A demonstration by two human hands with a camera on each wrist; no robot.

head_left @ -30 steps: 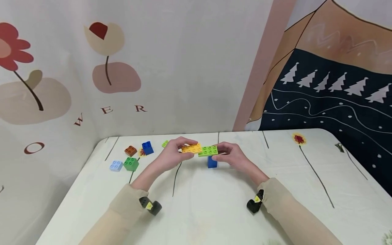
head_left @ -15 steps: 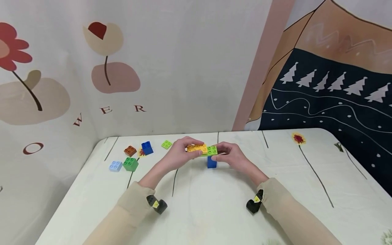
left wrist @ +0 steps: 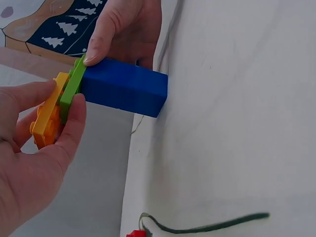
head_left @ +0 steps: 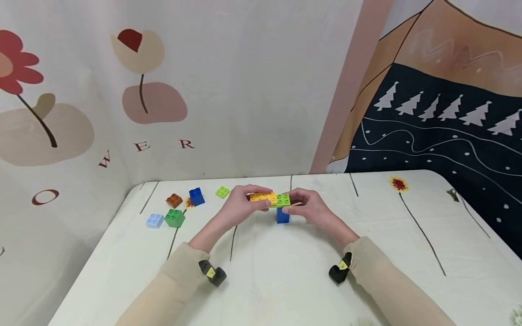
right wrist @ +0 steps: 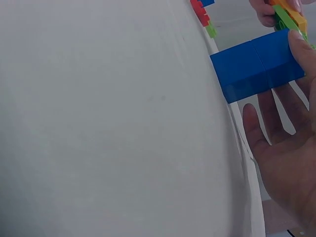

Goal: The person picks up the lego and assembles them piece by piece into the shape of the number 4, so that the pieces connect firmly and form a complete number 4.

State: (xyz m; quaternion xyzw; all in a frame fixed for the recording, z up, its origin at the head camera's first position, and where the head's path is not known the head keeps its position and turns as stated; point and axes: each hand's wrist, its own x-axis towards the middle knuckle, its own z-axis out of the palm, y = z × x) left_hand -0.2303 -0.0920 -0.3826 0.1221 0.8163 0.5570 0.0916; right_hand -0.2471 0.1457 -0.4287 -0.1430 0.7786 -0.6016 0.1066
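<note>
My left hand (head_left: 238, 206) pinches a yellow-orange building plate (head_left: 263, 198) between thumb and fingers. That plate overlaps the left part of a lime green plate (head_left: 283, 200), studs up; in the left wrist view a slight gap seems to show between the yellow plate (left wrist: 52, 111) and the green plate (left wrist: 73, 91). Beneath the green plate's right end stands a blue stack (head_left: 282, 216), and the right wrist view shows a seam between its two blue bricks (right wrist: 259, 64). My right hand (head_left: 307, 207) holds the stack's top from the right, thumb (right wrist: 302, 49) at the joint with the green plate.
Loose bricks lie at the table's left: brown (head_left: 174, 200), dark blue (head_left: 196, 196), light blue (head_left: 155, 221) and green (head_left: 174, 218). A small lime piece (head_left: 222, 192) lies behind my left hand. A patterned cloth wall (head_left: 244, 113) rises behind the table (head_left: 285, 280).
My left hand has moved right with the yellow plate, bringing it over the green plate's left part. The small lime piece behind is now uncovered. My right hand has stayed put.
</note>
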